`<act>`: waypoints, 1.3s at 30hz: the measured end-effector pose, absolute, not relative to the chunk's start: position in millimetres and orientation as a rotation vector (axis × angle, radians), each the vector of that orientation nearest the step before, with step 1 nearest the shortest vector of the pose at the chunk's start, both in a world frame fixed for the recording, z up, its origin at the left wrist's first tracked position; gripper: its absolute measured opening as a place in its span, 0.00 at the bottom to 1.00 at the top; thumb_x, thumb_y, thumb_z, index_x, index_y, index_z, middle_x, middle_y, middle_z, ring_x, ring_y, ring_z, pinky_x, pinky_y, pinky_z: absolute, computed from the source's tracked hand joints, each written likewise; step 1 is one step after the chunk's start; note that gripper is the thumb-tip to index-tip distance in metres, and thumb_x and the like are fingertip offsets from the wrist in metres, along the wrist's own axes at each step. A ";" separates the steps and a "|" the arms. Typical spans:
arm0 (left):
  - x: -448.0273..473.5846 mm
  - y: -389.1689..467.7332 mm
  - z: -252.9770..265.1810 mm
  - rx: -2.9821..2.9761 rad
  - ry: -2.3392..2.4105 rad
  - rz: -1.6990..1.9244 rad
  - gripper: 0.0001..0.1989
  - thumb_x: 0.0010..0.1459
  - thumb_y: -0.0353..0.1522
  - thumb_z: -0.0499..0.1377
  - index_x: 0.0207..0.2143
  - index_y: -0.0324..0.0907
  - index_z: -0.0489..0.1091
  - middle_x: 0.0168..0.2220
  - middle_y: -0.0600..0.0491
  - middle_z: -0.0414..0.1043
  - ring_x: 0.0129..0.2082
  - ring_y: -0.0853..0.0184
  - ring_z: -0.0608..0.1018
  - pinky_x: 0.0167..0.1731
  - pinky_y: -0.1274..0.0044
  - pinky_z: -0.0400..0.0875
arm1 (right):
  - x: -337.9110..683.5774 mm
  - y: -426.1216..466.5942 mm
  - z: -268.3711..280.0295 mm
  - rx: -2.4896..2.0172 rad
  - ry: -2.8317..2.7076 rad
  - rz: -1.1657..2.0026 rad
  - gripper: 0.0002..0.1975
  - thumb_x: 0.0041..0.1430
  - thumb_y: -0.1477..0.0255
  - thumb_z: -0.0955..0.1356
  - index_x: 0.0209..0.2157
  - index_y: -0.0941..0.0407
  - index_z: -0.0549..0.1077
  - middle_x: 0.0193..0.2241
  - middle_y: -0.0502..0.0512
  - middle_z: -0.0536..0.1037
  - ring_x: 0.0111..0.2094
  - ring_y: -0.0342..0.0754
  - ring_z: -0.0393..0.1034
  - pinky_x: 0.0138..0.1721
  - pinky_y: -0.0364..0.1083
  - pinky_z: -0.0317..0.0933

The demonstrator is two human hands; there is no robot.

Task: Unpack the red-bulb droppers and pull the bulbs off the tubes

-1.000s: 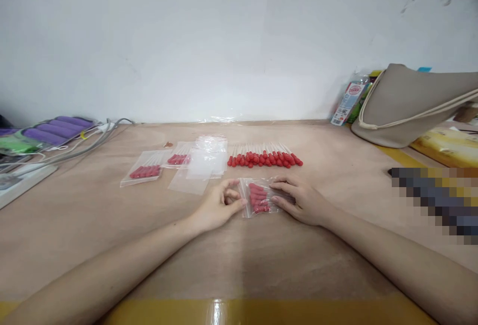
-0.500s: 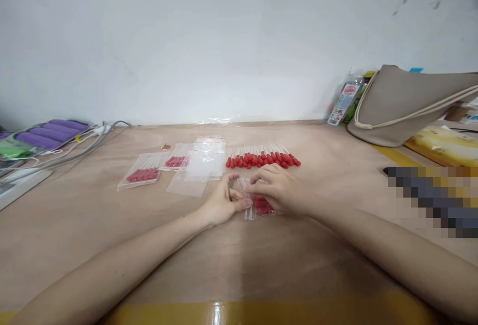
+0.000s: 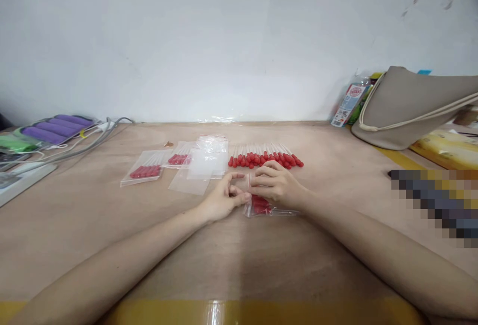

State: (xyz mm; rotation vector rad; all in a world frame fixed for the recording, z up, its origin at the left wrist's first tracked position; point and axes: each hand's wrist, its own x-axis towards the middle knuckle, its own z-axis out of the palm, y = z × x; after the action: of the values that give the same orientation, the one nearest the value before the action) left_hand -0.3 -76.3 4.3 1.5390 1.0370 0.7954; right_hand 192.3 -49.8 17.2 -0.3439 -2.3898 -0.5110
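Note:
A small clear plastic zip bag [image 3: 248, 210] lies sideways on the table, with several red-tipped white sticks [image 3: 261, 204] inside. My left hand [image 3: 224, 199] grips the left edge of this bag, thumb low and index finger curved above. Over its upper part is my right hand [image 3: 278, 183], fingers bent together on the film near the left edge; its fingertips are partly hidden. Just beyond my hands, a row of loose red-tipped sticks [image 3: 265, 159] lies with tips toward me. Flat empty bags [image 3: 207, 158] overlap to the left, beside two filled bags [image 3: 145, 170].
Cables [image 3: 100, 138] and a purple padded item [image 3: 56, 130] lie at the far left. On the right stand a grey bag [image 3: 407, 108] and a carton [image 3: 349, 105], with a yellow pack [image 3: 448, 148] nearby. A white wall [image 3: 239, 46] closes off the back.
My right hand has shifted slightly, its fingers drawing closer together over the bag's left edge. More of the bag's stick ends show below that hand. The whole view has shifted a little.

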 end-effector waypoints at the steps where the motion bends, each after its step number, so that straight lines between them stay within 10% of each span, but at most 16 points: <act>1: -3.5 -75.2 4.0 1.646 1.050 0.823 0.24 0.54 0.34 0.57 0.50 0.38 0.54 0.22 0.59 0.67 0.24 0.72 0.71 0.31 0.76 0.65 | 193.4 -50.5 16.4 -0.369 -2.377 -0.503 0.08 0.60 0.74 0.63 0.31 0.53 0.73 0.29 0.46 0.77 0.36 0.43 0.64 0.39 0.47 0.54; 8: -22.6 -59.3 6.5 2.833 0.813 0.925 0.14 0.58 0.32 0.54 0.48 0.45 0.66 0.43 0.48 0.68 0.44 0.64 0.68 0.45 0.68 0.63 | 195.8 -53.2 8.6 -0.476 -2.307 -0.469 0.09 0.58 0.74 0.63 0.27 0.52 0.72 0.27 0.47 0.76 0.32 0.43 0.63 0.37 0.48 0.53; 20: -14.4 -49.1 5.4 3.115 0.711 0.679 0.15 0.62 0.32 0.47 0.28 0.46 0.70 0.30 0.52 0.71 0.35 0.67 0.70 0.41 0.68 0.62 | 193.3 -52.7 5.3 -0.426 -2.388 -0.513 0.12 0.60 0.76 0.59 0.27 0.54 0.71 0.25 0.48 0.73 0.31 0.42 0.60 0.37 0.47 0.53; 39: -27.1 -43.5 14.5 3.067 0.487 0.486 0.12 0.61 0.28 0.46 0.36 0.43 0.69 0.44 0.49 0.71 0.43 0.66 0.71 0.43 0.72 0.64 | 209.4 -46.1 39.8 -0.513 -2.547 -0.357 0.08 0.59 0.76 0.60 0.30 0.56 0.69 0.33 0.53 0.74 0.36 0.45 0.63 0.38 0.46 0.54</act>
State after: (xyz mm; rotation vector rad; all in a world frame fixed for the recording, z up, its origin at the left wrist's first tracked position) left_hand -27.1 -43.5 14.5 3.0675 0.4871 0.4860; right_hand 209.4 -46.1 39.8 -0.5134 -2.5467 -0.3567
